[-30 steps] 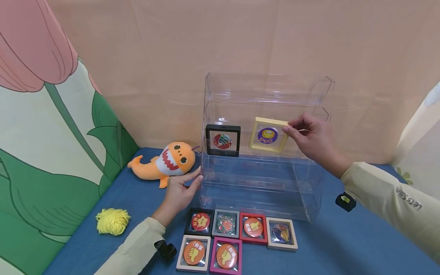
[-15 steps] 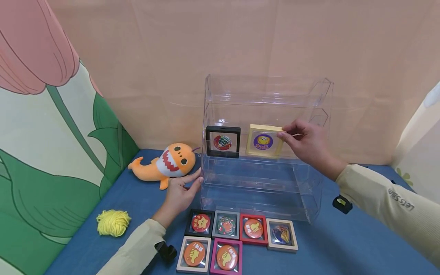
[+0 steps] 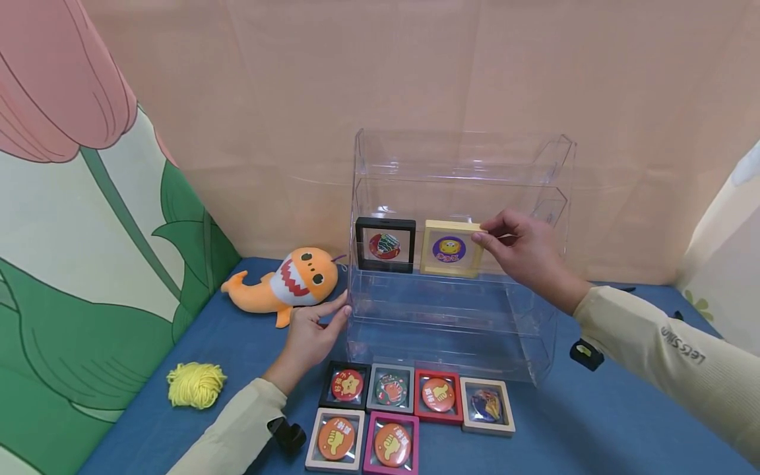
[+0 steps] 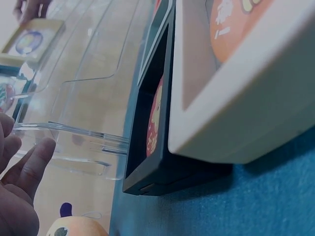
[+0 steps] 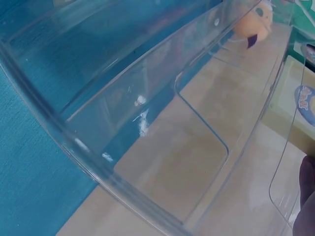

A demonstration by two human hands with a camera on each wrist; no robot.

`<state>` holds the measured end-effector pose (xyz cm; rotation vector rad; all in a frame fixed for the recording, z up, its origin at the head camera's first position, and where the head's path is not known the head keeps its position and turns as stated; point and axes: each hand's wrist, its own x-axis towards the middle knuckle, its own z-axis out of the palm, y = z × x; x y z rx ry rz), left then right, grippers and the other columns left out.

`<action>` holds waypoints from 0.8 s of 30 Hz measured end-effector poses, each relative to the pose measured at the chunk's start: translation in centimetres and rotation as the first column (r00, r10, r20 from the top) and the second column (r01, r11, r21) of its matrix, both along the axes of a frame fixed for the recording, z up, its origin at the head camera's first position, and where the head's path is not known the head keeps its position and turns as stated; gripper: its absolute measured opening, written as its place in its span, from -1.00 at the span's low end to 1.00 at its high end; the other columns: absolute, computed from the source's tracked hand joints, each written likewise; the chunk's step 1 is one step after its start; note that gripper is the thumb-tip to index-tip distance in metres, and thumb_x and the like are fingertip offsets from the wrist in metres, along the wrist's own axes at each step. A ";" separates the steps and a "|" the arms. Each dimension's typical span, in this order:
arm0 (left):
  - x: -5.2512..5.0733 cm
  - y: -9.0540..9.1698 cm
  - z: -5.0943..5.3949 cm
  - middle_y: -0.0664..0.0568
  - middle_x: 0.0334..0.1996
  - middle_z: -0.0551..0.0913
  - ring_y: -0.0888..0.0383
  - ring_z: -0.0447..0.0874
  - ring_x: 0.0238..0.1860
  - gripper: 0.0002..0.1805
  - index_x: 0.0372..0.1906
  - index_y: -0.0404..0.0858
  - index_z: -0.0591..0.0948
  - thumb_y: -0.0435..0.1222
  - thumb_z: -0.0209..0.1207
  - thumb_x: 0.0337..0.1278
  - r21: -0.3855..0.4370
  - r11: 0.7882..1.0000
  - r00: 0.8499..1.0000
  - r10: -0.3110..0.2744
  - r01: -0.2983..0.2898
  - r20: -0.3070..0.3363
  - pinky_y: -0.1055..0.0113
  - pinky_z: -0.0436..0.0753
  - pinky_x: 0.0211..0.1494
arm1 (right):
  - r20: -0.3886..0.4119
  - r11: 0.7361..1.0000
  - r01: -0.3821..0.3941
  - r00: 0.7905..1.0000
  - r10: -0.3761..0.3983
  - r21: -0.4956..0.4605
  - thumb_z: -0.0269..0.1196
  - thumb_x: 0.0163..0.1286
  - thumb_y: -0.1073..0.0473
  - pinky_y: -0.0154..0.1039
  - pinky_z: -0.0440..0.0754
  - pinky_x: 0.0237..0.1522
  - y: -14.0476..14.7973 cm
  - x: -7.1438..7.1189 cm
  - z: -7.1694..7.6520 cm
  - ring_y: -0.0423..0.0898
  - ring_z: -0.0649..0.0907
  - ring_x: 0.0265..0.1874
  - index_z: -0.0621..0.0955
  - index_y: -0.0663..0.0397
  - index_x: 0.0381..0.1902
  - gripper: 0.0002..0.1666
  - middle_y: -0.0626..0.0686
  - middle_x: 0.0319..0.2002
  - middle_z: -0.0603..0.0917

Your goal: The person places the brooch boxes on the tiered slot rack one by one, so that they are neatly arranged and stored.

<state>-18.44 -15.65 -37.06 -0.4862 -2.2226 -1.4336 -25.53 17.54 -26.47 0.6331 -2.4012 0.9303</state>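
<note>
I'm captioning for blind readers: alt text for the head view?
A person's right hand pinches a yellow frame beside a black frame in a clear rack; the left hand touches the rack. Six more frames lie in front, an orange toy at left.

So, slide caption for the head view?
Left hand touches a clear tiered rack; right hand pinches a yellow display frame beside a black frame.

Clear rack [image 3: 439, 300] in all views
</note>
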 end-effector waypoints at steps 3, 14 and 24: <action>-0.9 -0.5 -1.3 -0.14 -0.08 0.64 0.08 0.70 -0.22 -0.62 0.09 -0.34 0.58 -0.41 0.26 0.12 0.006 1.000 1.000 -0.006 0.006 -0.029 0.36 0.66 -0.48 | -0.001 1.000 -0.009 1.000 0.009 -0.006 0.30 0.27 0.14 -0.06 0.69 -0.26 -0.2 0.2 0.0 0.03 0.69 -0.30 0.59 0.17 -0.19 -0.77 0.09 -0.26 0.65; -0.9 -0.4 -1.5 -0.16 -0.11 0.66 0.06 0.71 -0.26 -0.63 0.08 -0.34 0.59 -0.37 0.25 0.14 0.028 0.999 0.999 -0.014 0.015 -0.030 0.37 0.66 -0.47 | 0.008 1.000 -0.002 1.000 0.002 -0.005 0.29 0.29 0.11 -0.06 0.69 -0.23 -0.8 0.2 -0.2 0.00 0.67 -0.29 0.58 0.15 -0.16 -0.74 0.08 -0.24 0.65; 0.1 0.3 -0.1 -0.24 -0.11 0.64 -0.02 0.72 -0.30 -0.64 0.05 -0.44 0.58 -0.49 0.24 0.10 0.011 0.999 1.000 0.032 -0.032 0.002 0.41 0.65 -0.46 | -0.015 0.999 -0.038 0.999 0.038 -0.004 0.30 0.28 0.15 -0.05 0.69 -0.24 -0.9 0.0 -0.1 0.01 0.67 -0.29 0.57 0.18 -0.15 -0.74 0.10 -0.25 0.65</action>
